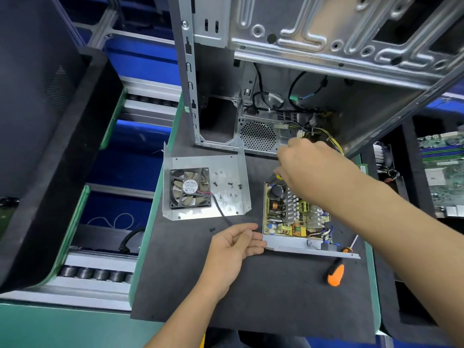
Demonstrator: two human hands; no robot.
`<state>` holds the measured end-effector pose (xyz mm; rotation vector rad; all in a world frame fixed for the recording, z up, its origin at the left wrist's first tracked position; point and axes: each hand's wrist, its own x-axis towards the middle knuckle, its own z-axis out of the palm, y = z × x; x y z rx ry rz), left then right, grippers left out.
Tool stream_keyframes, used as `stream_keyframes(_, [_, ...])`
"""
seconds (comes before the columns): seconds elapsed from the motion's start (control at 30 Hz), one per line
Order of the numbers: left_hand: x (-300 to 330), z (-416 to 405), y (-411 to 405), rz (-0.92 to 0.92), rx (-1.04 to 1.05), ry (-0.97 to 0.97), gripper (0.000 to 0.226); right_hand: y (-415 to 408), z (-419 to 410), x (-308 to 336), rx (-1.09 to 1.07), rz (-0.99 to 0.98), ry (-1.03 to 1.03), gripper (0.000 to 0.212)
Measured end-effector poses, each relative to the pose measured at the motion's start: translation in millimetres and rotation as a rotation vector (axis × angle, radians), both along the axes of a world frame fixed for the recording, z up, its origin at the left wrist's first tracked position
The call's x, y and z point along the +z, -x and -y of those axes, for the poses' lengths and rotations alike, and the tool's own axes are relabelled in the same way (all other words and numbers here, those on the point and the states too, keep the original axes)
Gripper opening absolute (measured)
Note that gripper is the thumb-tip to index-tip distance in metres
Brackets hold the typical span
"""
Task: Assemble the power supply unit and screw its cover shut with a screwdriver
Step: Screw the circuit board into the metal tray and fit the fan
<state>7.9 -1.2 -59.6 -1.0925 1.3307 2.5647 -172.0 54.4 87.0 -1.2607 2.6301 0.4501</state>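
A computer case [313, 59] stands open behind the mat [251, 285]. The cover [226, 194], holding fan [190, 188] and screws [229, 184], lies left of the supply base [296, 217]. Right hand [308, 167] reaches over its far edge, grip hidden; left hand [238, 244], loosely curled, touches its near corner. The screwdriver [336, 270] lies beside it.

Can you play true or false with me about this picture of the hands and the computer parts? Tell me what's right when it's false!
1. The fan sits in the metal cover. True.
2. The right hand holds the screwdriver. False: the screwdriver lies on the black mat, with no hand on it.
3. Little screws lie loose in the cover. True.
4. The cover is already on the circuit board. False: it lies open beside the board.
5. The left hand touches the board's metal base. True.
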Motion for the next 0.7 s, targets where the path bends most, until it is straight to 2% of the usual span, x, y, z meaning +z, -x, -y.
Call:
stream_keyframes(0.07, [-0.5, 0.4, 0.2, -0.001, -0.002, 0.005, 0.021, -3.4, -2.8, -1.8, -0.03, -0.017, -0.006, 0.021])
stream_keyframes(0.2, [-0.7, 0.4, 0.1, -0.006, -0.002, 0.002, 0.021, 0.9, -8.0, -1.1, -0.049, 0.183, 0.131, 0.019])
stream_keyframes(0.23, [-0.7, 0.6, 0.3, -0.005, -0.003, 0.001, 0.021, 1.5, -8.1, -1.1, -0.028, 0.171, 0.113, 0.018])
stream_keyframes(0.3, [-0.8, 0.6, 0.6, -0.004, -0.001, -0.002, 0.021, -0.7, -5.6, -1.2, 0.032, 0.023, 0.057, 0.008])
stream_keyframes(0.37, [-1.3, 0.1, 0.0, -0.003, -0.003, 0.007, 0.021, -7.0, -3.0, -0.4, 0.027, -0.087, -0.022, 0.007])
stream_keyframes(0.43, [-1.9, 0.0, -0.5, -0.003, -0.002, 0.015, 0.021, -9.2, -5.4, -3.4, -0.024, -0.076, -0.059, 0.016])
stream_keyframes(0.57, [-3.4, -0.4, 0.0, -0.009, -0.003, 0.023, 0.021, -2.6, -12.1, 4.4, -0.03, 0.107, -0.002, 0.029])
stream_keyframes(0.67, [-4.7, 0.1, -0.2, -0.011, -0.006, 0.023, 0.021, -9.2, -9.8, 3.2, 0.15, -0.003, -0.008, 0.026])
stream_keyframes(0.7, [-4.9, 0.2, -0.3, -0.011, -0.003, 0.023, 0.021, -13.0, -6.9, 2.7, 0.139, -0.037, -0.024, 0.02])
